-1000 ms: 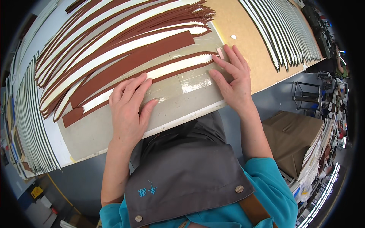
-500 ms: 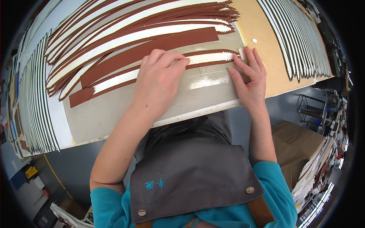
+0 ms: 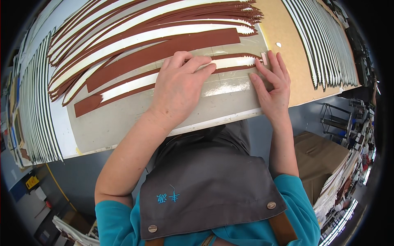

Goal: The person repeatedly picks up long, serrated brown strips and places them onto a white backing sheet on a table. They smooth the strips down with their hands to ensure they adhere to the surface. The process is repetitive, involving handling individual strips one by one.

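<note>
A long brown leather strip with a white band (image 3: 234, 62) along its middle lies flat in front of me, its right end cut into small teeth. My left hand (image 3: 179, 87) is closed over the middle of this strip, thumb and forefinger together on its edge. Part of the strip is hidden under that hand. At the toothed end, my right hand (image 3: 274, 87) rests with its fingers apart, the forefinger tip touching the strip. Just beyond that fingertip is a small pale pink piece (image 3: 264, 58). A plain brown leather strip (image 3: 164, 55) lies right behind.
Several brown-and-white strips (image 3: 135, 41) are piled at the back. Rows of dark-edged white strips lie at the right (image 3: 322, 45) and left (image 3: 37, 98). The work sits on a grey mat (image 3: 123, 127) near the table's front edge. A brown-covered stack (image 3: 320, 158) stands below right.
My left hand has slid a little to the right along the strip. My right hand stays at the toothed end. The whole view has shifted slightly.
</note>
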`<state>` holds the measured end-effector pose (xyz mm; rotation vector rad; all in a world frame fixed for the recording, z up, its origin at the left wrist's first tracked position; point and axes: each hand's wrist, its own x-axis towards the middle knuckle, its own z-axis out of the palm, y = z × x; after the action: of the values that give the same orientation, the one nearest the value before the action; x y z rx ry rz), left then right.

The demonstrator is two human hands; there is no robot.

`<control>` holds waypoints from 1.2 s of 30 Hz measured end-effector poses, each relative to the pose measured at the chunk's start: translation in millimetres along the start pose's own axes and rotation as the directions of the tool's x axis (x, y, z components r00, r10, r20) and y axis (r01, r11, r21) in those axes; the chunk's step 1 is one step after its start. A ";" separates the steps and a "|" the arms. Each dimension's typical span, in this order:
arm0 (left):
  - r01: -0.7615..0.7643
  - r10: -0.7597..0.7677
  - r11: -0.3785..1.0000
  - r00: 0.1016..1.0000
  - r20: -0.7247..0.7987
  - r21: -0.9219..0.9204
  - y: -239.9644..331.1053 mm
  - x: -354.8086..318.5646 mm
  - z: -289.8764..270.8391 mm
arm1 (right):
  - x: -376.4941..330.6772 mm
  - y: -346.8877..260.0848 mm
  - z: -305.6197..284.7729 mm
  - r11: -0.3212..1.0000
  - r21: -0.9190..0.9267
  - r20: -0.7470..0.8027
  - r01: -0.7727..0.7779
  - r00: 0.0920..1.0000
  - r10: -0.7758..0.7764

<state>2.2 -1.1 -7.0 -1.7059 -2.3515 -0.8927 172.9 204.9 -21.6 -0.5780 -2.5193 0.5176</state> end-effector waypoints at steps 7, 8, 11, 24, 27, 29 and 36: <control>0.010 -0.010 1.000 1.000 -0.024 -0.015 0.5 0.7 1.8 | -0.5 1.3 -0.5 1.000 0.011 0.003 -0.002 1.000 0.002; 0.012 -0.012 1.000 1.000 -0.025 -0.017 0.6 0.7 2.0 | -0.5 1.0 -0.5 1.000 0.007 0.006 -0.004 1.000 0.004; 0.025 -0.025 1.000 0.999 -0.023 -0.017 0.1 0.5 1.8 | -0.3 -0.4 -0.8 1.000 0.002 0.013 -0.008 1.000 0.008; 0.042 -0.043 0.998 0.999 -0.025 -0.046 -9.0 -2.8 5.4 | 33.9 -5.3 -12.7 0.974 -0.159 0.106 0.161 0.984 -0.146; 0.035 -0.037 0.998 0.999 -0.036 -0.058 -9.5 -1.3 10.2 | 55.8 3.5 -17.8 0.978 -0.120 0.182 0.171 0.972 -0.148; 0.041 -0.044 0.998 0.998 -0.053 -0.050 -10.4 -2.9 12.9 | 64.6 2.4 -19.4 0.979 -0.107 0.219 0.173 0.965 -0.146; 0.034 -0.039 0.998 0.997 -0.067 -0.061 -8.5 -4.2 13.4 | 58.8 -7.5 -19.4 0.999 -0.048 0.249 -0.002 0.968 0.014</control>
<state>-0.6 0.6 -23.2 -1.6306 -2.3417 -1.0208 135.1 232.1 19.9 -0.5717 -2.7743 0.5664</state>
